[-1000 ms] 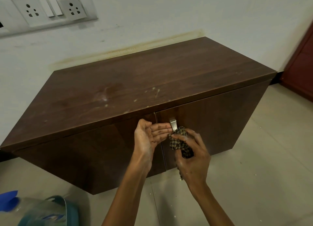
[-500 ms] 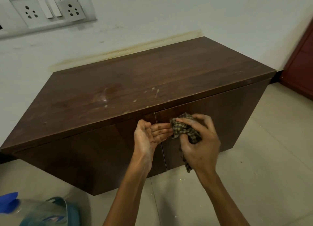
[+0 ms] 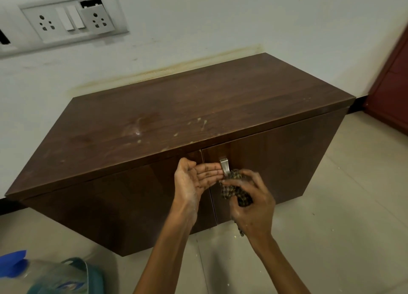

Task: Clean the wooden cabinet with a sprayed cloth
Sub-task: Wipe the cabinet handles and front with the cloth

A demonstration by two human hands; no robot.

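A dark wooden cabinet (image 3: 198,108) with two front doors stands against the white wall. Pale specks and a smear mark its top. A metal handle (image 3: 224,166) sits at the top of the right door. My right hand (image 3: 254,207) grips a bunched checked cloth (image 3: 236,190) pressed against the door just below the handle. My left hand (image 3: 194,179) is held flat and open, palm turned right, fingertips touching the handle and the cloth.
A spray bottle with a blue trigger (image 3: 13,264) lies on the tiled floor at bottom left, beside a teal object (image 3: 75,276). A socket and switch panel (image 3: 70,22) is on the wall. A reddish-brown door (image 3: 393,90) stands at the right.
My right hand dropped with the cloth from over the handle to just below it, uncovering the handle. My left hand stayed in place.
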